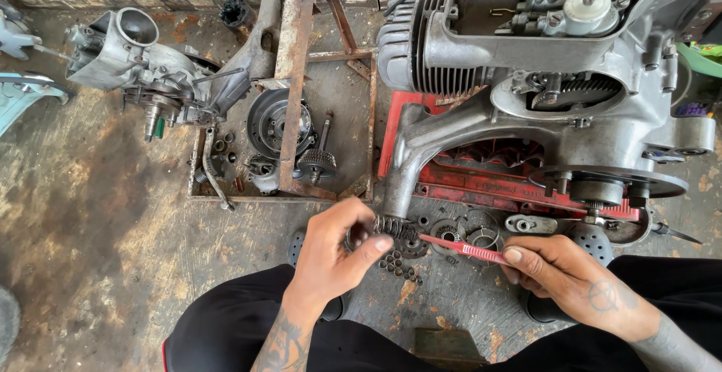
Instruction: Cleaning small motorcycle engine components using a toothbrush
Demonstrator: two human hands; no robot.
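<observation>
My left hand point(335, 255) grips a dark toothed gear part point(391, 227) low over the stained floor. In my right hand point(560, 274) is a thin red-handled tool point(462, 249), its tip pointing left toward the gear part. Below the gear part, several small bolts point(398, 264) lie loose on the floor. More round metal parts point(470, 234) sit just beyond the tool. A large grey engine point(541, 78) rests on a red stand point(481, 184) right above my hands.
A rusty metal tray point(353, 191) holds gears and a shaft at centre. A second engine casing point(143, 63) lies at the upper left. My knees in black trousers point(226, 327) frame the bottom. Wooden boards line the top edge.
</observation>
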